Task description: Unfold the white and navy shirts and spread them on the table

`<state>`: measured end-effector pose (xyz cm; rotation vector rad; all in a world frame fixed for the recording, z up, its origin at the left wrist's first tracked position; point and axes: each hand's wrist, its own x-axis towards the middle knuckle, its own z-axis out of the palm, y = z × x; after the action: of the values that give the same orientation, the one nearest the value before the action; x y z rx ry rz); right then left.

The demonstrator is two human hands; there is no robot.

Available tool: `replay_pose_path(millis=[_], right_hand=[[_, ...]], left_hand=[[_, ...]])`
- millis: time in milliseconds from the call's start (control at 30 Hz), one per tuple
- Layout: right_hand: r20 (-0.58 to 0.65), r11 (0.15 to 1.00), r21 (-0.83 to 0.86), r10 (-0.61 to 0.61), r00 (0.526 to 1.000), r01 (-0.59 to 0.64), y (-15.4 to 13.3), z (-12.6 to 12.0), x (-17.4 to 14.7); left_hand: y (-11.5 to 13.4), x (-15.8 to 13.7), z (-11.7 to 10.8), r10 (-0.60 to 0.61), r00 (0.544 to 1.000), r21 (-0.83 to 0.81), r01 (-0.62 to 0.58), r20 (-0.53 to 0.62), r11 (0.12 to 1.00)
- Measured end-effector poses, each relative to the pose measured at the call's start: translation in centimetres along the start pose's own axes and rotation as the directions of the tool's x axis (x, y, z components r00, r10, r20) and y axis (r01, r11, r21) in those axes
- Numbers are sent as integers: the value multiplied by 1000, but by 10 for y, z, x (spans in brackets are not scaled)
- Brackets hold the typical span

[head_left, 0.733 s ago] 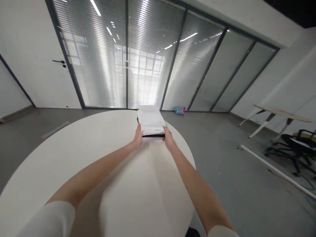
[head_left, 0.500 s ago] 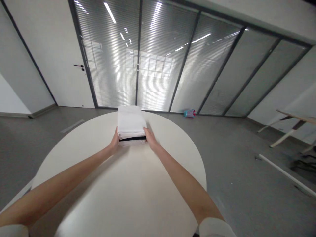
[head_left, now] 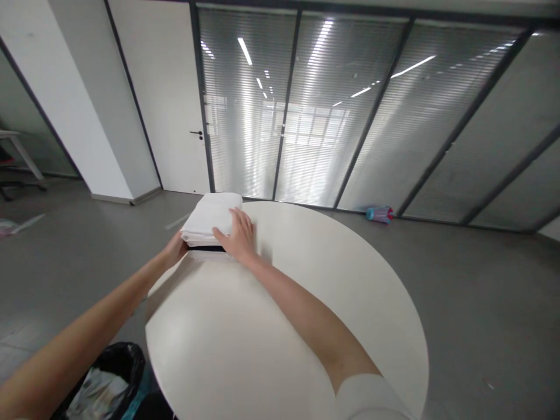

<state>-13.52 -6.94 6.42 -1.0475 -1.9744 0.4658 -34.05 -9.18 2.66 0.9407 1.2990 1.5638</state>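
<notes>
A stack of folded white cloth (head_left: 210, 213) with a dark layer near its bottom lies at the far left edge of a round white table (head_left: 306, 291). My left hand (head_left: 175, 249) grips the stack's near left corner. My right hand (head_left: 238, 236) lies on the stack's near right side, fingers spread over the top.
A black bin (head_left: 107, 379) lined with a bag stands on the floor at the table's near left. A pink and blue bottle (head_left: 380, 213) lies on the grey floor by the glass wall with blinds. A white door (head_left: 168, 111) is at the back left.
The view has swung to the left. The stack now sits at the table's left edge, and my right hand has come up from its side onto its top.
</notes>
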Motion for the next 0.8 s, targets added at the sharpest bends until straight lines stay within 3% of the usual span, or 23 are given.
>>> replay_pose_path(millis=[67,133,200,267,367,467,533,567,633,667,700,800], right_hand=[[84,978,-86,-185,979,192,-13,5,2],[156,966,-102,-222,962,239,-18,10,4],[126,983,-43,-172,977,179,-16,13,9],[21,991,115,-68,997,65,-10,8,19],[-191,886,457,184,964,-79,3,-16,39],[-331,617,787,451,829,-22,25,-60,55],[-346,435,896,566,748,86,49,-94,51],[-344,394,913,607,716,104,63,-112,44],[-342,452,892,685,643,-8,97,-144,17],[-345,549,821,694,632,-154,115,-158,0],[-348,655,684,681,645,-322,132,-171,-20],[-398,753,434,653,644,-494,174,-204,-76]], left_hand=[[-1,1,-4,-10,999,15,9,35,1000],[-1,2,-8,-23,1000,50,22,20,998],[1,1,-10,-46,998,106,51,-45,993],[6,-2,-10,-25,994,174,44,-108,984],[17,-10,-2,198,968,312,-143,-152,939],[29,-27,17,492,864,450,-401,-104,798],[36,-44,36,661,750,544,-549,-12,634],[39,-54,47,729,683,587,-612,54,530],[43,-74,71,794,564,632,-706,226,321],[42,-83,83,791,524,628,-740,316,239],[39,-91,96,766,500,610,-771,404,181],[19,-106,134,599,489,528,-840,634,126]])
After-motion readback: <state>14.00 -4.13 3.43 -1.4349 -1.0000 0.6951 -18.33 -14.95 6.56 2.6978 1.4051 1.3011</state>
